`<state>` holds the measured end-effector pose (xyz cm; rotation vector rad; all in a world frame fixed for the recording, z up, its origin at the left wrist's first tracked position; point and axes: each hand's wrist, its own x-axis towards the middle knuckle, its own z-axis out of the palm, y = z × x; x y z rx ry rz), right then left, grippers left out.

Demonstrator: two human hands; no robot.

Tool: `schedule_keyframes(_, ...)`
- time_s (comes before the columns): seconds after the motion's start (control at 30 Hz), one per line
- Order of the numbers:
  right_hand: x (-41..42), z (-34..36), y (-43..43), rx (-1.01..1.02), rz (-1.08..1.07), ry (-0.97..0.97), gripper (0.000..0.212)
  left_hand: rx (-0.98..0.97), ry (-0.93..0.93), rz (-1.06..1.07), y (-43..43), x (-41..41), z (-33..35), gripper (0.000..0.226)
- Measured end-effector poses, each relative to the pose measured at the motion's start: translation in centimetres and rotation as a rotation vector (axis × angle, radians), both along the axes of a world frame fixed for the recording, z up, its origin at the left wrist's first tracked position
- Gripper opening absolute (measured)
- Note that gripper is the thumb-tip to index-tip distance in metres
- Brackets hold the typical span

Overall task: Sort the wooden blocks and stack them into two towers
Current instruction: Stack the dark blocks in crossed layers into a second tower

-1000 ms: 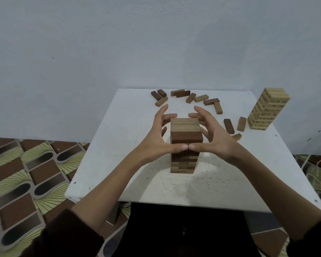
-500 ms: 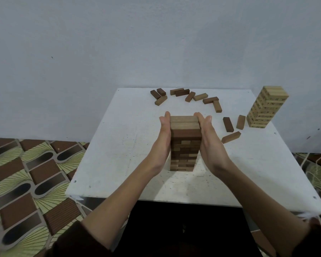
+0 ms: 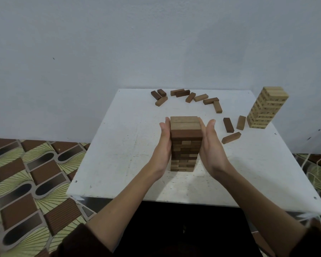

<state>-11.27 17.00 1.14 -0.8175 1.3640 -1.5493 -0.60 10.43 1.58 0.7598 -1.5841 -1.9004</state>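
**Brown tower** (image 3: pixel 185 143) at the centre of the white table (image 3: pixel 119 145), flanked by both hands. The left hand (image 3: pixel 164 143) and right hand (image 3: pixel 210 145) are flat with fingers straight, laid against opposite sides and gripping nothing. A pale tower (image 3: pixel 265 108) stands at the far right. Loose brown blocks (image 3: pixel 209 101) lie scattered along the far edge, unstacked. Risk: uneven pressure from one palm would probably shear the upper layers or tip the column. No container is in view; the blocks rest directly on the table.
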Motion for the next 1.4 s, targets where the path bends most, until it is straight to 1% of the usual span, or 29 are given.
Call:
schedule_keyframes(0.13, 0.2, -1.1, 0.4, 0.017, 0.011, 0.053, 0.08, -0.019, -0.049, -0.042, 0.2, 0.3, -1.8, 0.082)
schedule_keyframes(0.17, 0.1, -1.3, 0.5, 0.026, 0.003, 0.06, 0.079, -0.015, -0.068, -0.033, 0.2, 0.4, -1.9, 0.088)
schedule_keyframes(0.27, -0.8, -2.3, 0.6, 0.038, 0.015, 0.087, 0.082, 0.007, -0.089, -0.035, -0.5, 0.7, -2.5, 0.12)
schedule_keyframes(0.33, -2.0, -2.8, 0.4, 0.088, -0.078, 0.163, 0.074, 0.009, -0.086, -0.002, -1.4, 0.9, -3.0, 0.127)
schedule_keyframes(0.37, -2.9, -3.0, 0.3, 0.124, -0.15, 0.239, 0.065, 0.011, -0.089, 0.02, -1.8, 1.1, -3.0, 0.128)
schedule_keyframes(0.4, -4.0, -3.1, 0.2, 0.154, -0.221, 0.314, 0.054, 0.015, -0.092, 0.045, -2.2, 1.3, -3.0, 0.123)
schedule_keyframes(0.43, -5.3, -3.3, 0.0, 0.176, -0.283, 0.374, 0.044, 0.005, -0.08, 0.081, -2.7, 1.5, -2.9, 0.111)
schedule_keyframes(0.47, -6.6, -3.5, -0.2, 0.197, -0.318, 0.428, 0.041, -0.013, -0.073, 0.113, -3.2, 1.5, -2.9, 0.095)
schedule_keyframes(0.5, -8.0, -3.9, -0.4, 0.232, -0.341, 0.491, 0.046, -0.025, -0.082, 0.134, -3.7, 1.6, -2.9, 0.084)
schedule_keyframes(0.53, -9.2, -4.2, -0.5, 0.271, -0.355, 0.562, 0.054, -0.04, -0.104, 0.158, -4.2, 1.7, -3.0, 0.08)
schedule_keyframes(0.6, -11.7, -4.8, -0.8, 0.392, -0.374, 0.742, 0.066, -0.066, -0.151, 0.199, -5.1, 1.8, -2.9, 0.084)
schedule_keyframes(0.63, -12.8, -5.3, -0.8, 0.475, -0.373, 0.865, 0.07, -0.066, -0.169, 0.216, -5.6, 1.9, -3.0, 0.086)
schedule_keyframes(0.67, -14.0, -5.9, -1.1, 0.555, -0.358, 0.987, 0.074, -0.065, -0.187, 0.232, -6.0, 1.9, -3.1, 0.088)
schedule_keyframes(0.7, -14.7, -6.4, -1.3, 0.632, -0.33, 1.064, 0.077, -0.074, -0.205, 0.239, -6.4, 1.9, -3.3, 0.092)
schedule_keyframes(0.73, -15.3, -6.8, -1.5, 0.694, -0.296, 1.086, 0.078, -0.088, -0.214, 0.235, -6.8, 1.9, -3.5, 0.101)
schedule_keyframes(0.77, -15.7, -7.2, -1.7, 0.737, -0.265, 1.067, 0.078, -0.112, -0.232, 0.225, -7.1, 1.9, -3.7, 0.112)
schedule_keyframes(0.8, -15.9, -7.6, -2.0, 0.759, -0.232, 1.052, 0.078, -0.138, -0.254, 0.211, -7.4, 1.8, -3.7, 0.117)
schedule_keyframes(0.83, -15.9, -7.8, -2.1, 0.762, -0.21, 1.046, 0.075, -0.156, -0.285, 0.198, -7.8, 1.6, -3.9, 0.111)
schedule_keyframes(0.9, -15.7, -8.2, -3.0, 0.703, -0.194, 1.062, 0.069, -0.184, -0.32, 0.18, -8.7, 1.1, -4.4, 0.094)
schedule_keyframes(0.97, -15.3, -8.8, -4.0, 0.639, -0.166, 1.102, 0.065, -0.236, -0.356, 0.151, -9.9, 0.6, -5.6, 0.1)
schedule_keyframes(1.0, -15.0, -9.1, -4.6, 0.609, -0.145, 1.142, 0.062, -0.281, -0.388, 0.134, -10.7, 0.4, -6.6, 0.097)
schedule_keyframes(1.03, -14.8, -9.4, -5.0, 0.583, -0.122, 1.174, 0.06, -0.327, -0.438, 0.126, -11.0, 0.1, -7.5, 0.086)
schedule_keyframes(1.1, -13.9, -9.3, -6.0, 0.554, -0.064, 1.206, 0.059, -0.361, -0.533, 0.113, -12.0, -0.8, -9.2, 0.055)
schedule_keyframes(1.13, -13.5, -9.3, -6.5, 0.533, -0.02, 1.214, 0.059, -0.381, -0.557, 0.135, -12.2, -1.3, -9.1, 0.048)
schedule_keyframes(1.17, -13.2, -9.3, -7.1, 0.498, 0.032, 1.238, 0.059, -0.393, -0.537, 0.132, -12.4, -1.8, -9.1, 0.045)
schedule_keyframes(1.23, -13.0, -9.5, -8.5, 0.409, 0.16, 1.282, 0.059, -0.417, -0.503, 0.061, -12.5, -2.7, -8.6, 0.034)
schedule_keyframes(1.3, -13.3, -10.5, -9.8, 0.342, 0.273, 1.318, 0.06, -0.4, -0.517, 0.005, -13.1, -3.4, -8.8, 0.041)
schedule_keyframes(1.33, -13.2, -10.5, -10.3, 0.317, 0.285, 1.31, 0.057, -0.376, -0.51, -0.011, -13.5, -3.7, -8.9, 0.044)
schedule_keyframes(1.4, -12.4, -9.7, -10.6, 0.233, 0.209, 1.189, 0.042, -0.359, -0.499, -0.043, -14.1, -4.2, -9.1, 0.05)
